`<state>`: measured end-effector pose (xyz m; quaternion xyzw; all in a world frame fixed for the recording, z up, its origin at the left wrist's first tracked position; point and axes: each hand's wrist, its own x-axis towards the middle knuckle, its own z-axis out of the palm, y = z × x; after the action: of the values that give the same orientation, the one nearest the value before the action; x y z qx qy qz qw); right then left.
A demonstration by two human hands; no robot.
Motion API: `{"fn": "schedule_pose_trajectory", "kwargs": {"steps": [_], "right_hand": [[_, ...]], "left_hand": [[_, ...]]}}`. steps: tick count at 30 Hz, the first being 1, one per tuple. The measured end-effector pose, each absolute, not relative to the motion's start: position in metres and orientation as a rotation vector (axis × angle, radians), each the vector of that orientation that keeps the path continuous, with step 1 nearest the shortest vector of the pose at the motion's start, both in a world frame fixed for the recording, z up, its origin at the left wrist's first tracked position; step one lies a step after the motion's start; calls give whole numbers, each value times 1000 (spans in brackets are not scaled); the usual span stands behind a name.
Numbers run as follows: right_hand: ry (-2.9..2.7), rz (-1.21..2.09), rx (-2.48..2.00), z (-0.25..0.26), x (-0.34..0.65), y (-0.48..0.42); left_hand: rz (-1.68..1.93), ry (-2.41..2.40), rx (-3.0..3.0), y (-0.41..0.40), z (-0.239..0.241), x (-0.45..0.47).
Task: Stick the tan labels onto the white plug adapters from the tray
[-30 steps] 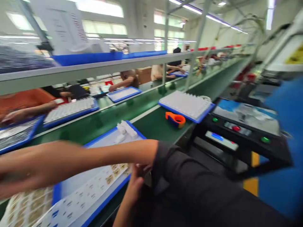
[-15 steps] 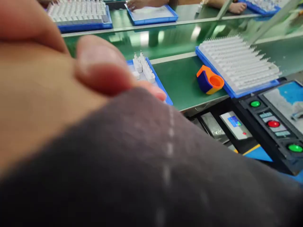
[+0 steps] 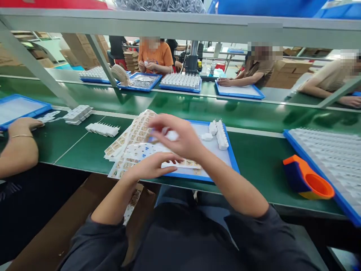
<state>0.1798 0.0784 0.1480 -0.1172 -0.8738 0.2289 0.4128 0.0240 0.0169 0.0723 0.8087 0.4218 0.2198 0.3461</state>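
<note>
My left hand [image 3: 153, 165] is low over printed sticker sheets [image 3: 124, 146], its fingers stretched to the right and thumb apart. I cannot tell whether its fingertips touch the sheet. Just above and beyond it is my right hand [image 3: 182, 137], blurred, with fingers curved toward the left. Something bluish shows by its fingertips; whether it is held or is print on the sheet below is unclear. The sheets fan out over the left part of a blue-rimmed tray [image 3: 232, 160]. White plastic pieces with metal pins [image 3: 222, 134] sit in the tray's far right corner.
An orange and blue tape dispenser [image 3: 313, 180] stands at right beside a full tray of white pieces [image 3: 329, 158]. More white pieces [image 3: 103, 129] lie at left, near a co-worker's arm [image 3: 21, 145]. A sloping metal post [image 3: 53, 75] rises behind. Other people sit across the line.
A hand and dark sleeve filled the view close to the camera before. Now both my hands are down over the sheets and the tray, and the view has swung left and widened.
</note>
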Motion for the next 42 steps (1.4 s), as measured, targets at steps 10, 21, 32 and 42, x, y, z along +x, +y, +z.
{"fn": "schedule_pose_trajectory", "kwargs": {"steps": [10,21,32,42], "right_hand": [[-1564,714,-1236,-16,345,97],[-1681,520,-1204,-6,339,79],[-1647,522,-1230,-6,339,78],[-1589,682,-1165,-5,341,74]], "left_hand": [[331,1434,2284,86,50,62],[-83,1659,2321,156,47,110],[226,1438,2561,200,34,193],[956,1162,1966,85,37,103]]}}
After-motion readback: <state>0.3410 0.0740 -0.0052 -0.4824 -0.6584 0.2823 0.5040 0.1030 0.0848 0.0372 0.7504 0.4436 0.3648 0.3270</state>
